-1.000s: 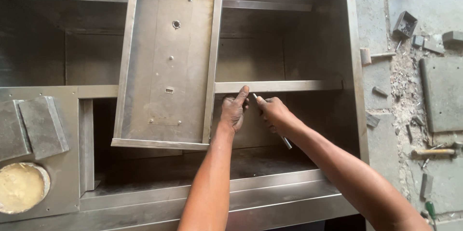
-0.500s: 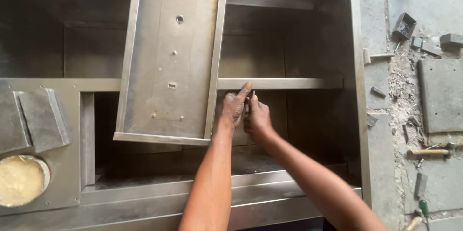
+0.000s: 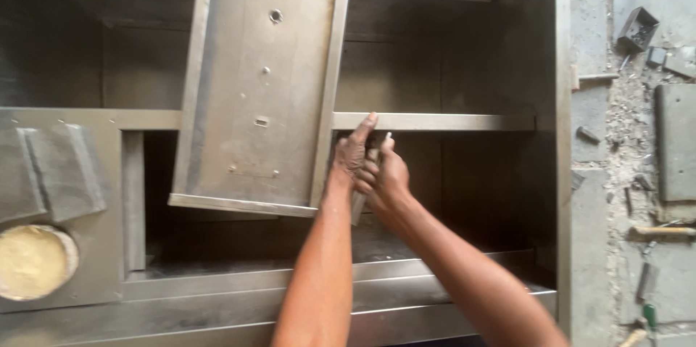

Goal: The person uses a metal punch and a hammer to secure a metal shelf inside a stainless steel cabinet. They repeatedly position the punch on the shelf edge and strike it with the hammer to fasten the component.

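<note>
Both my hands meet inside a large stainless-steel cabinet [image 3: 558, 137], just under its horizontal crossbar [image 3: 449, 121]. My right hand [image 3: 389, 182] is closed around a thin grey metal tool [image 3: 358, 211] whose lower end sticks out below the hands. My left hand [image 3: 354, 153] lies against it, index finger stretched up to the crossbar beside the right edge of a long steel tray-like panel [image 3: 261, 100]. That panel leans tilted across the cabinet opening. Whether my left hand also grips the tool is hidden.
A round yellowish disc [image 3: 32, 260] and folded grey metal pieces [image 3: 58, 173] sit on the cabinet's left face. To the right is a rubble-strewn concrete floor with a black box [image 3: 638, 28], a grey slab [image 3: 678, 140] and a wooden-handled tool [image 3: 663, 231].
My right hand has drawn in from the right and closed up against my left hand. The tool now stands steeper between them. The view has shifted slightly.
</note>
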